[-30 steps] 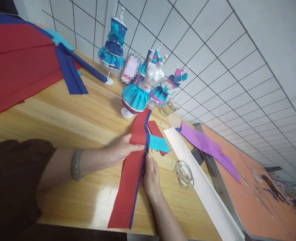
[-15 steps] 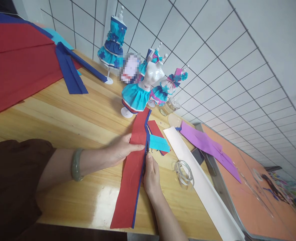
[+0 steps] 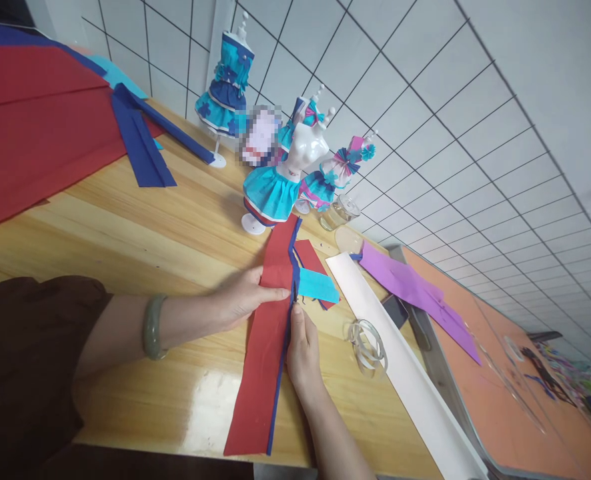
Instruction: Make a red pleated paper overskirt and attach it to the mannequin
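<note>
A long red strip, of cloth or crepe paper with a blue layer along its right edge, runs up the table in front of me. My left hand is closed on its middle, thumb on top and fingers underneath. At the blue edge, my right hand grips a small pair of scissors. Only their dark pointed tip shows, beside the left thumb; the handles are hidden in the hand. Just right of the tip lie a light-blue piece and a red piece partly under it.
Small dressed mannequins stand behind the strip, near a glass jar. To the right are clear tape rolls, a long white board, a phone and purple material. Red sheets and blue strips lie left.
The near end of the red strip has shifted slightly to the right. Both hands stay in nearly the same place.
</note>
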`<state>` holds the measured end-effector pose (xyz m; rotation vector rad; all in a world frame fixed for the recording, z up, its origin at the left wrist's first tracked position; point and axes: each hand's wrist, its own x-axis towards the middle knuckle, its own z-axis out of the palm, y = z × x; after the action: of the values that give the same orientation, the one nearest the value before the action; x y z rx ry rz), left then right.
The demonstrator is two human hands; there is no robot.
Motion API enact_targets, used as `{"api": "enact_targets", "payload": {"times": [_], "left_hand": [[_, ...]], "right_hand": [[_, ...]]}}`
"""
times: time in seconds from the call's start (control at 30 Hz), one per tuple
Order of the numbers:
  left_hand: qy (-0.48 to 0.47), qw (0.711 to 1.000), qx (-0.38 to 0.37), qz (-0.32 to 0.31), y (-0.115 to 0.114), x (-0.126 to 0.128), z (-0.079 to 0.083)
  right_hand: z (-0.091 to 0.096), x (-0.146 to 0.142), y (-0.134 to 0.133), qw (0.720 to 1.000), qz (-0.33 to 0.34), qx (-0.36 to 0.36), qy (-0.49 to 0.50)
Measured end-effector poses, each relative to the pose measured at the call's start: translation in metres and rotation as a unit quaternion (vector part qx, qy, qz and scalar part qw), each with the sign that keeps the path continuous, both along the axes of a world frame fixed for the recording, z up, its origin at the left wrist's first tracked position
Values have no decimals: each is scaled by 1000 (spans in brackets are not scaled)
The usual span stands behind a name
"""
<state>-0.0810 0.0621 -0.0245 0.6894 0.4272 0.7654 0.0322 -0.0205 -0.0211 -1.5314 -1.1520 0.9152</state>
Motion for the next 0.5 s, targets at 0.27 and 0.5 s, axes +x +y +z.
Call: {"api": "enact_targets", "payload": {"times": [0.27,0.5], "left_hand": [[0,995,-95,-7,8,-4,12],[7,998,-53,-12,15,-5,10]], "right_hand": [[1,1,-2,999,12,-17,-45],[-6,4,-5,997,14,-51,-59]]}}
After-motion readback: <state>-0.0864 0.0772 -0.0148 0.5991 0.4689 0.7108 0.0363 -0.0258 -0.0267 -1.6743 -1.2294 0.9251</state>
